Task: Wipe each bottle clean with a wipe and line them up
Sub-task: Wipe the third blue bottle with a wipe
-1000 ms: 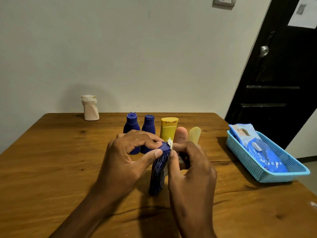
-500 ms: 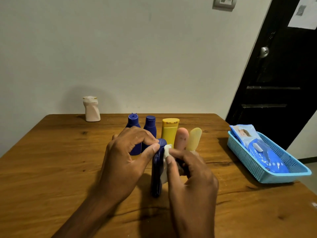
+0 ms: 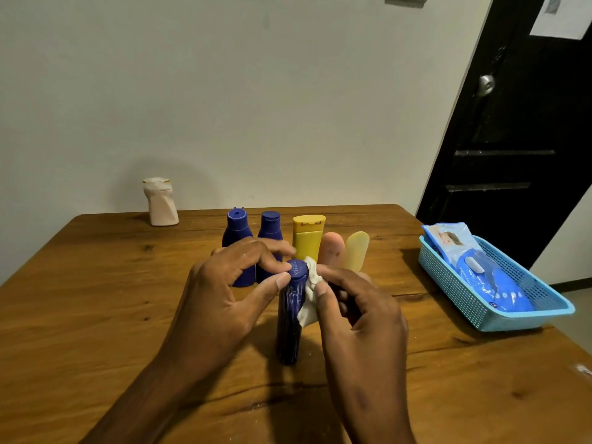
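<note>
I see the left hand point(image 3: 224, 293) pinching the cap of a dark blue bottle point(image 3: 290, 322) standing upright mid-desk point(image 3: 96, 315), in front of a row of five bottles point(image 3: 307, 238). The right hand point(image 3: 358, 312) presses a white wipe point(image 3: 309, 296) against the bottle's right side, fingers curled round it. A blue basket point(image 3: 499, 318) sits at far right.

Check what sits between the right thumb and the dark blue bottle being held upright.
A crumpled white wipe lies between the right hand and the dark blue bottle, pressed against its side, in the head view.

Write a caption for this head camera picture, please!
Left hand steadies dark blue bottle; right hand rubs it with wipe.
</note>
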